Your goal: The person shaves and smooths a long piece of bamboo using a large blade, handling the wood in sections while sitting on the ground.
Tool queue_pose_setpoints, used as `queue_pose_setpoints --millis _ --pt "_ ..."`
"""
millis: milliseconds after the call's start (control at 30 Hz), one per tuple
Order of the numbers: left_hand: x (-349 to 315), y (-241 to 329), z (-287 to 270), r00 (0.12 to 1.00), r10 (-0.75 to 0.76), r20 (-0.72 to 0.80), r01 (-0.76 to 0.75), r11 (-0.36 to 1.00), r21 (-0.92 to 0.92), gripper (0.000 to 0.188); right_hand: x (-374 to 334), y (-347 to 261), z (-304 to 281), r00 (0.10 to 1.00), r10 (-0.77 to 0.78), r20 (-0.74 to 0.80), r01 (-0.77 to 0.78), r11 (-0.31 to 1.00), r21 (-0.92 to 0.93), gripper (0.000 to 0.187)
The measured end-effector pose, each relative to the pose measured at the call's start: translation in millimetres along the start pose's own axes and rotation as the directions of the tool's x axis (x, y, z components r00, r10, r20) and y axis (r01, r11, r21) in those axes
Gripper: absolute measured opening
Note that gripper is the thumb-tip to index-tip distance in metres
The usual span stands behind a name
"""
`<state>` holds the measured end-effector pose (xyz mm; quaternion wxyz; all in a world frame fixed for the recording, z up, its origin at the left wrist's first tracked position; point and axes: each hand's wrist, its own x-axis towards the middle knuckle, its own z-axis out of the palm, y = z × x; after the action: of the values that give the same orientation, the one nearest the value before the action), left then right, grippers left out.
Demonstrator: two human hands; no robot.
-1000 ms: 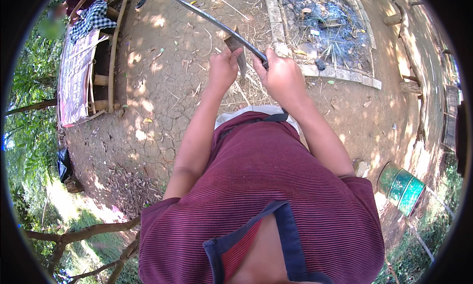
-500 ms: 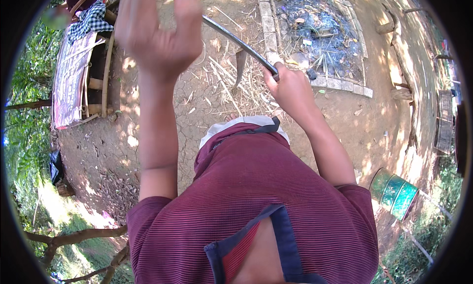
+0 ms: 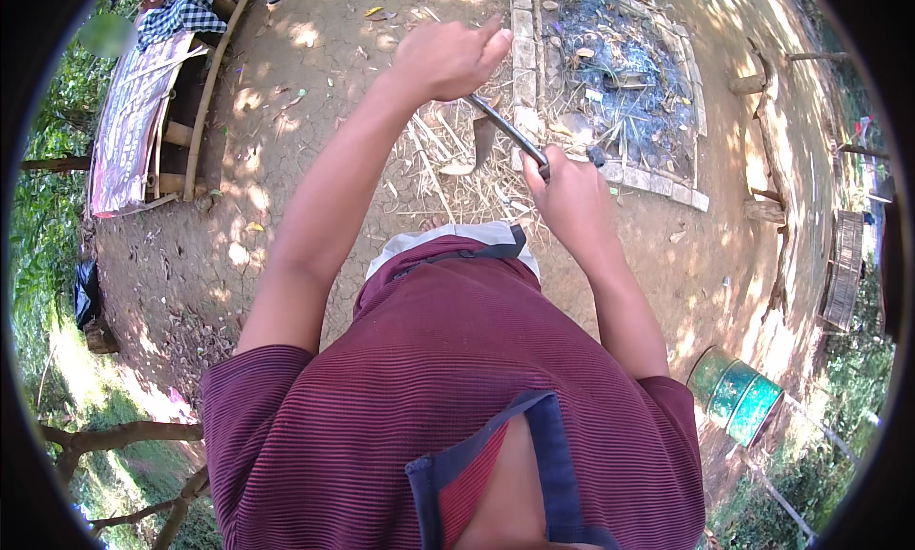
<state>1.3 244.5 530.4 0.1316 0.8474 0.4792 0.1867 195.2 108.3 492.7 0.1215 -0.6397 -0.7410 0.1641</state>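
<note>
In my right hand (image 3: 579,195), closed fingers hold the near end of a slim dark metal rod (image 3: 510,131). The rod slants up and left from there and disappears beneath my left hand (image 3: 446,59). That hand is mostly curled around the rod, thumb and index finger pointing right; its other fingers are hidden. A pale curved blade (image 3: 483,146) hangs just below the rod, and I cannot tell whether the two are joined. Under it the ground is strewn with dry sticks and split strips (image 3: 434,164).
Ahead right, a stone border (image 3: 658,183) surrounds grey ash (image 3: 629,73). At upper left stands a bamboo bench (image 3: 143,121), with a checkered cloth (image 3: 198,7) and a partly seen person. A green drum (image 3: 736,397) lies at right, and a log rail (image 3: 767,150) runs beyond.
My left hand has come down and right from high up, its spread, blurred fingers now curled over the rod. The right hand keeps its hold and sits slightly lower in view.
</note>
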Motion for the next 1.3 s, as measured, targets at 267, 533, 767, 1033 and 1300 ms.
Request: queue_pose_setpoints --millis 267,533,767,1033,1300 --pt "30 -6 -46 0.671 0.655 -0.346 -0.391 0.71 0.586 0.041 -2 15 2 0.999 0.003 -0.045 -0.005 0.999 -0.033 0.034" --pt "-2 -24 87 0.969 0.141 -0.201 -0.116 0.984 0.134 0.054 -20 40 27 0.999 -0.011 0.052 0.02 0.987 -0.157 0.036" --pt "19 -9 23 0.825 0.196 -0.53 -0.19 0.979 0.068 0.054 -4 39 19 0.999 0.031 0.01 -0.03 0.995 -0.094 0.033" --pt "12 -27 87 0.952 0.068 -0.298 -0.082 0.996 -0.034 0.047 6 26 15 0.999 0.041 0.014 -0.039 0.996 -0.077 0.03" --pt "-75 28 42 0.915 0.162 -0.37 -0.205 0.976 -0.08 0.036 -2 29 26 0.997 0.072 0.026 -0.071 0.997 -0.031 0.031"
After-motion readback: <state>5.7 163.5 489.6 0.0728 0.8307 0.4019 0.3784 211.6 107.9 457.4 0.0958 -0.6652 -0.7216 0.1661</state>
